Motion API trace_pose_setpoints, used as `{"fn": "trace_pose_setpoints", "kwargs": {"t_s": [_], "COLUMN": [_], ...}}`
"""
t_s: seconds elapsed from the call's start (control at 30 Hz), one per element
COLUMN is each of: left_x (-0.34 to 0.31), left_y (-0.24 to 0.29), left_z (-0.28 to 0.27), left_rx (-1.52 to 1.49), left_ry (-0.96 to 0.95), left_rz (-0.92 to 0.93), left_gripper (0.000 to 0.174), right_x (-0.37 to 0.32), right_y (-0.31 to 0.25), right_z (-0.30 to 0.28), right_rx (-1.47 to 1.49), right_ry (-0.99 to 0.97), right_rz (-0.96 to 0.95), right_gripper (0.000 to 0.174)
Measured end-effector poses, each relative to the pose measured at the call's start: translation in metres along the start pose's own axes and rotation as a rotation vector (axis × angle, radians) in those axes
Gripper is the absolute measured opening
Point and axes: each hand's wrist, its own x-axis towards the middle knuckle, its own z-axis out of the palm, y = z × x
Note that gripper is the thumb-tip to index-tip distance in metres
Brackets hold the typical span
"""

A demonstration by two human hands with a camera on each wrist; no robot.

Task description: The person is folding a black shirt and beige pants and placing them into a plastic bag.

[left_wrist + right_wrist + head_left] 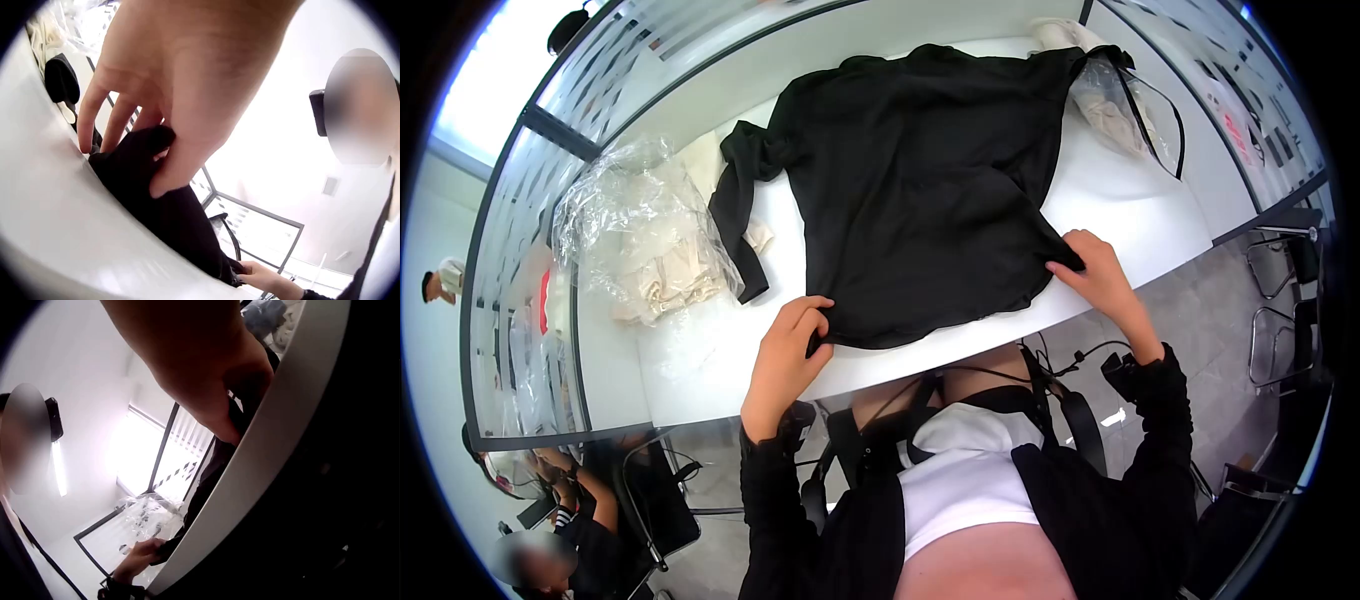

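Observation:
A black long-sleeved garment (920, 190) lies spread on the white table, its hem toward the person. At the hem's left corner the left hand (788, 352) pinches the cloth between thumb and fingers; the left wrist view shows a fold of black cloth (169, 219) under that thumb. The right hand (1097, 275) pinches the hem's right corner, pulling it to a point. In the right wrist view, dark cloth (209, 469) runs along the table edge from the right hand (219, 381). One sleeve (738, 210) bends down at the left; the other reaches the far right corner.
A clear plastic bag (630, 220) with cream cloth (670, 275) sits at the table's left. Another bag of cream cloth (1108, 105) with a black strap (1178, 140) is at the back right. Low partitions (700, 85) enclose the white table (700, 375). Another person (580, 530) sits at lower left.

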Motion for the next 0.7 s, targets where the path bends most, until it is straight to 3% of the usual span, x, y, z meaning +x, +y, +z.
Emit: {"fn": "trace_pose_setpoints", "kwargs": {"t_s": [0.07,0.1,0.17,0.23,0.3,0.37,0.4,0.43,0.53,0.57,0.63,0.7], "left_x": [0.001,0.003,0.016,0.022,0.014,-0.003,-0.011,-0.019,-0.032,-0.036,-0.041,-0.044], "left_y": [-0.005,-0.014,-0.017,-0.011,0.005,0.012,0.007,0.003,0.008,0.002,-0.001,0.005], "left_z": [0.003,0.002,-0.018,-0.022,-0.033,-0.037,-0.035,-0.034,-0.026,-0.021,-0.016,-0.012], "left_rx": [-0.125,-0.226,-0.452,-0.686,-0.584,-0.540,-0.522,-0.299,-0.088,-0.030,0.047,0.008], "left_ry": [0.050,0.058,0.122,0.377,0.539,0.508,0.454,0.329,0.013,-0.066,-0.080,-0.023], "left_rz": [-0.032,-0.061,-0.261,-0.163,-0.007,0.042,0.037,-0.009,-0.067,-0.076,-0.082,-0.137], "left_gripper": [0.014,0.014,0.013,0.011,0.013,0.016,0.019,0.022,0.023,0.024,0.029,0.031], "right_x": [0.000,0.003,0.023,0.036,0.037,0.025,0.015,0.006,-0.009,-0.014,-0.023,-0.033], "right_y": [-0.002,0.000,0.003,0.024,0.001,-0.018,-0.010,-0.004,-0.012,-0.013,-0.009,-0.010], "right_z": [-0.003,-0.009,-0.022,-0.038,-0.059,-0.070,-0.066,-0.060,-0.036,-0.034,-0.036,-0.033], "right_rx": [0.016,0.059,0.373,0.583,0.616,0.563,0.509,0.453,0.171,0.183,0.072,0.084], "right_ry": [-0.048,-0.027,-0.089,-0.013,0.324,0.504,0.436,0.368,0.276,0.152,-0.029,-0.004], "right_rz": [0.076,0.025,0.293,0.291,0.038,0.029,0.066,0.102,0.010,0.131,0.137,0.130], "right_gripper": [0.027,0.026,0.021,0.014,0.012,0.003,0.005,0.009,0.018,0.021,0.026,0.029]}}
